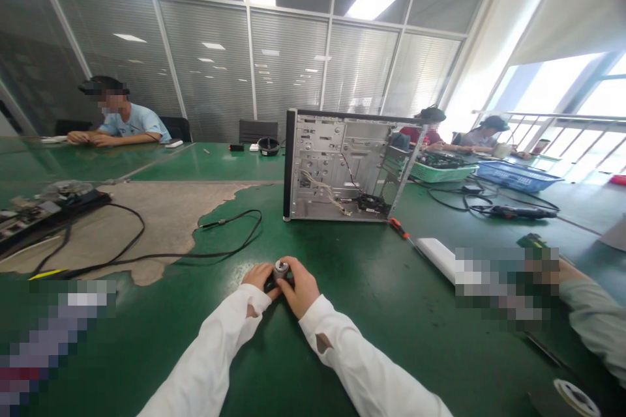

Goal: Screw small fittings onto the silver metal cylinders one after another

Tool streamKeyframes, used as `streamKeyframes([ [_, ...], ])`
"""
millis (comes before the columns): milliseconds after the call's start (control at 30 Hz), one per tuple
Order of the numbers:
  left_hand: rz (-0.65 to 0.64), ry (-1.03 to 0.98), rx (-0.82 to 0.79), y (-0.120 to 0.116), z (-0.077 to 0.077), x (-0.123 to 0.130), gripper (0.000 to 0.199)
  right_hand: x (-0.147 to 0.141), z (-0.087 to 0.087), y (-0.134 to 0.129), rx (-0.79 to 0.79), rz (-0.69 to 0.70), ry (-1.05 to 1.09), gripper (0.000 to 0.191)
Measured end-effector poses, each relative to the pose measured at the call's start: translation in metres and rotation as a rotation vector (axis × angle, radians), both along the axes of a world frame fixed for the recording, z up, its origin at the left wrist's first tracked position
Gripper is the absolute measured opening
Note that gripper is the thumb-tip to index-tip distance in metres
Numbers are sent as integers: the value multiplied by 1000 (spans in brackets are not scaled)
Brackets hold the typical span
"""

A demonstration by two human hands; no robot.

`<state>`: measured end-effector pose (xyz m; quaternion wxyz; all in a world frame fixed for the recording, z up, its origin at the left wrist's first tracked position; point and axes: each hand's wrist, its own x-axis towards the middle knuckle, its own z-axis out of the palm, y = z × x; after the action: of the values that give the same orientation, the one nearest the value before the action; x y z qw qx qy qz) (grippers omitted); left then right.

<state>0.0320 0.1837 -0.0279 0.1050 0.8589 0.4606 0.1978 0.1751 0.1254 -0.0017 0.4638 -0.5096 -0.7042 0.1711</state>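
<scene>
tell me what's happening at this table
A person in white sleeves has a small metal cylinder between the left grip and right grip, over the green table. Beyond it stands a computer case, its facing side open, with a screwdriver near its lower right corner.

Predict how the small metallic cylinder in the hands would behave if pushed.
The cylinder would probably roll if laid sideways, given its round wall. Its metallic sheen suggests it may be stiff and heavy for its size.
</scene>
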Motion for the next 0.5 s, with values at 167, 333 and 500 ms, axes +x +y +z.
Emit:
streamKeyframes([
  [167,-33,0,-19,-1,2,-1,40,0,-1,2,-101,-38,323,38],
  [333,8,5,-33,1,-1,-1,38,-6,-8,7,-251,93,823,42],
  [500,11,-9,-20,0,-1,0,34,-8,-12,11,-497,145,1218,43],
])
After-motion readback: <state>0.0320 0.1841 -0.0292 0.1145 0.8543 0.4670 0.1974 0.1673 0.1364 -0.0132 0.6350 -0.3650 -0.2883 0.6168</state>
